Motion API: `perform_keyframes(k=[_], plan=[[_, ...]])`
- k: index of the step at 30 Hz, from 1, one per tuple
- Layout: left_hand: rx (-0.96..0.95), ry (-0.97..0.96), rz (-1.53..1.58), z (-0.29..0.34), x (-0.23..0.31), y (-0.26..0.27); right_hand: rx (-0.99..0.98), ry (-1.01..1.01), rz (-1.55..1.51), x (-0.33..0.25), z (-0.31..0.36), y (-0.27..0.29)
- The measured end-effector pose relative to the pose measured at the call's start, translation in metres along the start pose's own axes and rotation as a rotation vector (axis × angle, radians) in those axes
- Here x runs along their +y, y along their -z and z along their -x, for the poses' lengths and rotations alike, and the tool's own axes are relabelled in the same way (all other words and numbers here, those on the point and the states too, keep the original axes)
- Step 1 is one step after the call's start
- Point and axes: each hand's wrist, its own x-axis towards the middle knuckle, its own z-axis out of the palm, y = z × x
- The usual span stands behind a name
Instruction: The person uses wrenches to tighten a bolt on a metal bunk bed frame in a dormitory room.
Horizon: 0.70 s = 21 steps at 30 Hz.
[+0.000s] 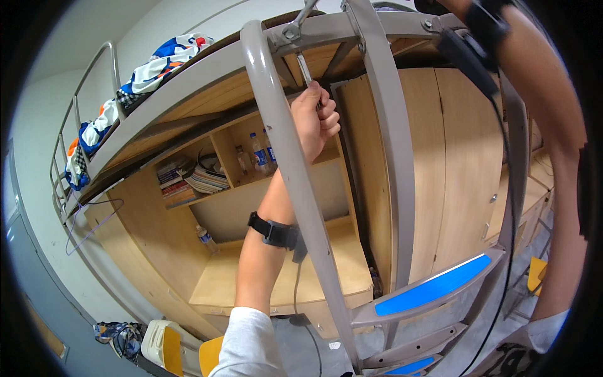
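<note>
My left hand [315,119] is raised under the bunk bed's grey metal rail [188,74], its fingers closed round a slim silver, wrench-like tool [304,68]. The tool points up beneath the rail, and its upper end is hidden there. Just above sits a bolt [291,31] at the joint with the curved grey ladder post [270,113]. My left forearm passes behind that post. My right arm reaches up along the right side to the top edge, where the hand is cut off. A black strapped device [487,25] is on the right wrist.
Blue-topped ladder steps [433,286] stand at lower right, with a dark cable [505,207] hanging beside them. Under the bunk are a wooden desk [251,286] and shelves with books [201,174] and bottles [259,151]. Wooden wardrobe doors [440,169] rise behind the ladder.
</note>
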Motion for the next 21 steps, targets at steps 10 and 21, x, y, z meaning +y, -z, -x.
perform_keyframes(k=[10,21], plan=[[-0.023,0.019,0.033,0.004,0.003,0.007,-0.154,-0.232,-0.375,0.003,0.035,-0.013],[-0.03,-0.005,0.022,0.006,0.006,0.007,-0.338,-0.49,-1.436,-0.042,0.183,-0.035]])
